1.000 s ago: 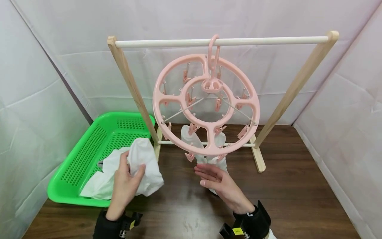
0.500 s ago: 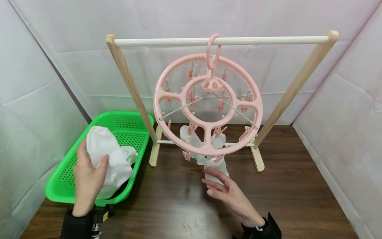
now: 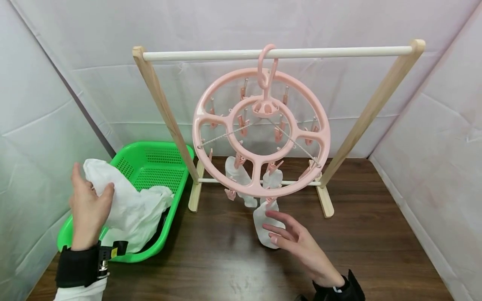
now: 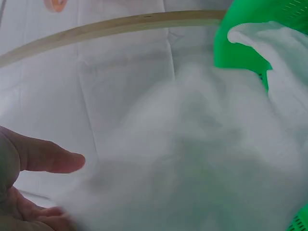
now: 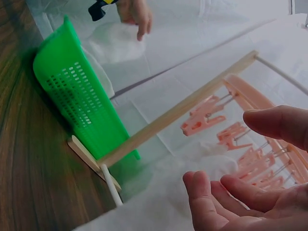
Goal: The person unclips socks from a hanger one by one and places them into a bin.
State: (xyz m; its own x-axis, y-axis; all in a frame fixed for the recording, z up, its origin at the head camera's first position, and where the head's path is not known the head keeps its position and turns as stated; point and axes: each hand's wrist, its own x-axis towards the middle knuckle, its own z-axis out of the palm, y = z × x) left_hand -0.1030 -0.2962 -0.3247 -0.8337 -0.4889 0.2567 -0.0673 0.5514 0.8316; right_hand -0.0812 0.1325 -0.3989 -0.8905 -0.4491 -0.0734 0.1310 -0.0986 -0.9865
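Observation:
My left hand (image 3: 88, 207) is over the left side of the green basket (image 3: 177, 209), beside a white cloth (image 3: 120, 205). In the left wrist view its thumb (image 4: 53, 156) stands straight and away from the fingers, while the blurred cloth lies against the fingertips. My right hand (image 3: 299, 244) is open in front of a white sock (image 3: 267, 228) that hangs below the pink round clip hanger (image 3: 260, 190). Its fingertips overlap the sock; whether they touch it I cannot tell. More white sock-like pieces (image 3: 239, 175) hang behind.
A wooden stand (image 3: 165, 104) with a white top rod (image 3: 211, 54) carries the hanger. Several pink clips (image 5: 204, 115) dangle from its rings. The stand's foot (image 3: 196, 190) is close to the basket. Pale fabric walls (image 3: 433, 188) surround the brown table (image 3: 361, 234).
My left hand has moved left with the white cloth, from right of the basket to over it, and its thumb has spread. My right hand has shifted slightly right and down; the hanging sock has swung.

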